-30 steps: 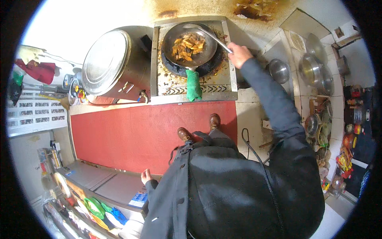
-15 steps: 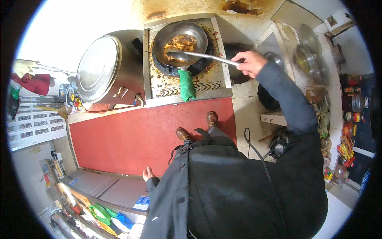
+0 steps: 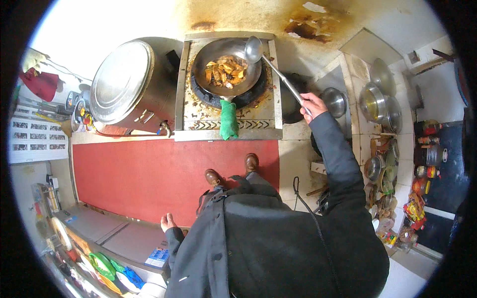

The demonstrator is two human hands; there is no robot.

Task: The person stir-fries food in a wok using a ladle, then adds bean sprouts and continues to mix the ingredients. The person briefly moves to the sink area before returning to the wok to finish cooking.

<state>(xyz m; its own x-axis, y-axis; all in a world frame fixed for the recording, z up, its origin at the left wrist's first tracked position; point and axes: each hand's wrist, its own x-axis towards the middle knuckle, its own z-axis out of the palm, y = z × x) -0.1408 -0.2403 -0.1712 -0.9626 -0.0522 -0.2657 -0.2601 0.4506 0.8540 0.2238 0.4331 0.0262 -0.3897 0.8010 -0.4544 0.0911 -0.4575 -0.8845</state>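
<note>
My right hand (image 3: 314, 106) is closed round the end of a long-handled metal ladle (image 3: 282, 75). The ladle's bowl is raised by the right rim of a wok (image 3: 207, 55), over the stove's far side. Browned, sliced pieces of food (image 3: 226, 72) lie in the bottom of the wok. A green cloth (image 3: 228, 120) is wrapped around the wok's handle, which points toward me. My left hand (image 3: 169, 221) hangs low by my side above the red mat, holding nothing, its fingers loosely stretched.
The wok sits on a greasy steel stove (image 3: 248, 131). A large lidded metal pot (image 3: 121, 82) stands left of it. Metal basins (image 3: 373, 102) rest on the tiled counter at right. Underfoot is a red mat (image 3: 129, 174); a grey cabinet (image 3: 134, 243) runs behind at lower left.
The ladle has lifted out of the food and swung to the wok's right rim. My right hand has moved a little lower, and the whole view has shifted slightly.
</note>
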